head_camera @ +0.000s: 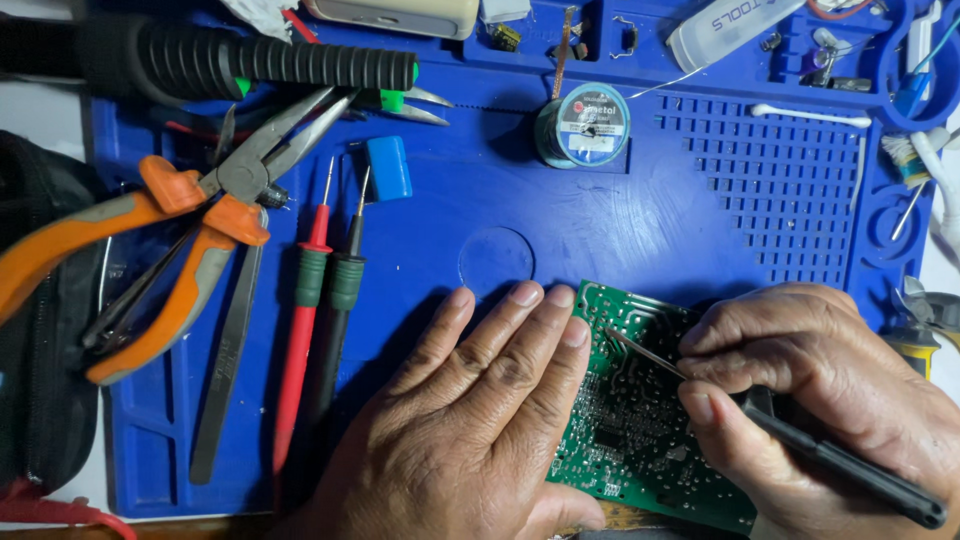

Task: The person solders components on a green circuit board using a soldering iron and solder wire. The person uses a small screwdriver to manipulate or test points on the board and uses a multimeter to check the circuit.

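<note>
A green circuit board (630, 420) lies solder side up on the blue work mat (600, 220), near its front edge. My left hand (470, 420) rests flat with fingers spread, pressing on the board's left edge. My right hand (820, 390) grips a thin black-handled tool (840, 465) like a pen. Its metal tip (625, 343) touches the upper part of the board.
Orange-handled pliers (180, 240), black tweezers (225, 370) and red and black meter probes (320, 290) lie at the left. A solder spool (585, 125) and a small blue block (388, 168) sit further back. A ribbed black handle (250, 60) lies at top left, a cotton swab (810, 115) at top right.
</note>
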